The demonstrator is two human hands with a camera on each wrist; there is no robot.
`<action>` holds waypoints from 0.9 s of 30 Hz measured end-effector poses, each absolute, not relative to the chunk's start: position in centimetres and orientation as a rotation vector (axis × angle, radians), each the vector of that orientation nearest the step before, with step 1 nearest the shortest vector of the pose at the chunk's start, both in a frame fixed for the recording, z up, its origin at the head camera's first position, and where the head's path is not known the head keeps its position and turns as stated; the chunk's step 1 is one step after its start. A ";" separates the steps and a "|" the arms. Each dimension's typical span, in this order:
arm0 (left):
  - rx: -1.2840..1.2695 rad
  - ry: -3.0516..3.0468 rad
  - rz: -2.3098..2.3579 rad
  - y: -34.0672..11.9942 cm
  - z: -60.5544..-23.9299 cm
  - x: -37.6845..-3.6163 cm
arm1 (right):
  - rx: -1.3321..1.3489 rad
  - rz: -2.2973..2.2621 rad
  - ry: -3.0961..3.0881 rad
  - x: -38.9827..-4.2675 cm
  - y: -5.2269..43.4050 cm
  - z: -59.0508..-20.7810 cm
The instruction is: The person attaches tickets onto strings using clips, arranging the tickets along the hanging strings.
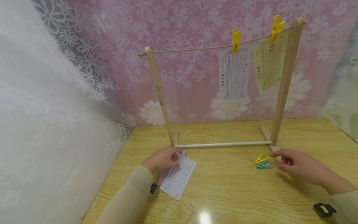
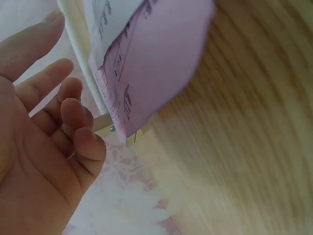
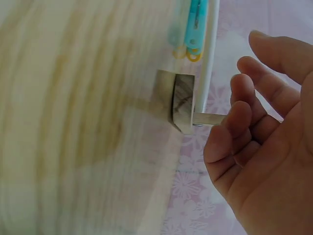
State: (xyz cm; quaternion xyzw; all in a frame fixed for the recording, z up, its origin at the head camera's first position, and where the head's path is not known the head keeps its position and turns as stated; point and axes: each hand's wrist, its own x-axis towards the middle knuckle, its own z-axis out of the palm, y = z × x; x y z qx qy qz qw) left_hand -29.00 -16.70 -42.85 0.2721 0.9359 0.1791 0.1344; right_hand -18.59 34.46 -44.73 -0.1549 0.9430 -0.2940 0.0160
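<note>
Pink flowered wall behind, wooden counter (image 1: 232,193) below. Wooden rack (image 1: 282,90) at frame centre, string across its top with two yellow clips (image 1: 236,39) holding two printed slips (image 1: 233,74). Left hand (image 1: 163,158) at lower left, fingers loosely curled, resting on a white slip (image 1: 179,179) stacked over a pink slip (image 1: 163,177). Right hand (image 1: 300,168) at lower right, fingers relaxed and spread, holding nothing, just beside a yellow clip (image 1: 260,159) and a blue clip (image 1: 264,166) near the rack's foot.

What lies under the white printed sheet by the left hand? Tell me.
A pink sheet lies under the white printed sheet, its edge showing at the left. Its print is mostly covered.
</note>
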 end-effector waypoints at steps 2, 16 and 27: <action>0.787 2.687 0.525 -16.7 -43.2 -29.2 | -0.503 -0.925 2.904 -18.7 34.6 -45.1; 0.805 2.573 0.563 -17.1 -44.5 -29.3 | -0.601 -0.872 2.796 -19.9 34.3 -45.6; 0.711 2.571 0.643 -17.1 -44.8 -29.2 | -0.562 -0.852 2.786 -20.5 34.0 -46.1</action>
